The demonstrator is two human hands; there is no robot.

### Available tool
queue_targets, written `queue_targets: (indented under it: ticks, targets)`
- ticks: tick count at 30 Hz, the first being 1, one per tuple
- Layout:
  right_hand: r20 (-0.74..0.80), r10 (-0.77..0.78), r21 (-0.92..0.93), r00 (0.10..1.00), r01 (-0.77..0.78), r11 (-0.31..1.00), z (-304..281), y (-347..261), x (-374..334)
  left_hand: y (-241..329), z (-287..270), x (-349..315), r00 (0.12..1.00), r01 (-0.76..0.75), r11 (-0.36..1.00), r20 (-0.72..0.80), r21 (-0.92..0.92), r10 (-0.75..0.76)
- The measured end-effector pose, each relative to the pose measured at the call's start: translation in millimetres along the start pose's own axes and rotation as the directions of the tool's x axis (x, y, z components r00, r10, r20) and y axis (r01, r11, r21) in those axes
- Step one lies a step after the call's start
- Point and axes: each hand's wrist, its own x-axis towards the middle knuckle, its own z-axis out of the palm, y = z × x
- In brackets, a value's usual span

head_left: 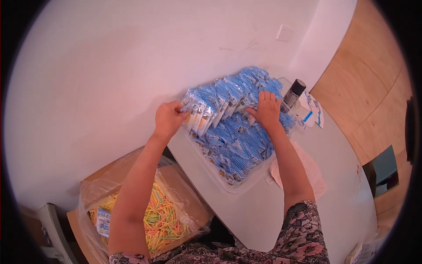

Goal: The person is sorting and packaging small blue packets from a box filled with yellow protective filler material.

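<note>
Blue-and-white packets are being held in a clear tub
End ones are being pinched by left hand; others touched by right hand, grip unclear; probably light, slippery, best taken by edges.

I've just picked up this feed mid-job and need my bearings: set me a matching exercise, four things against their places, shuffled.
Things:
1. The person's bare left hand
2. Black-capped cylindrical bottle
3. Pale pink cloth
4. Thin yellow, green and orange sticks

Places:
A. In the plastic-lined brown cardboard box
B. On the pale grey table, partly hidden by the right forearm
C. At the left end of the blue-and-white packets
D. Right of the packets, toward the far side

Pairs: 1-C, 2-D, 3-B, 4-A
</note>
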Motion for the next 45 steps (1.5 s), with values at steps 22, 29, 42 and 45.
queue_targets:
  ticks: [22,29,42,45]
  targets:
    - [-0.129,-0.433,0.42,0.892,0.445,0.791,-58,-156,-56,-25,-3,-15,0.998,0.034,0.941,-0.033,-0.337,-0.048]
    - [-0.263,-0.385,0.417,0.885,0.464,0.781,-58,-189,6,-25,-11,-28,0.987,0.002,0.878,-0.141,-0.48,-0.079]
    - [-0.06,-0.725,0.353,0.686,0.694,0.627,-24,-202,46,-20,2,-31,0.938,-0.296,0.921,-0.108,0.253,0.33]
    - [0.013,-0.719,0.348,0.695,0.671,0.655,-18,-207,44,-18,0,-29,0.934,-0.298,0.845,-0.046,0.445,0.354]
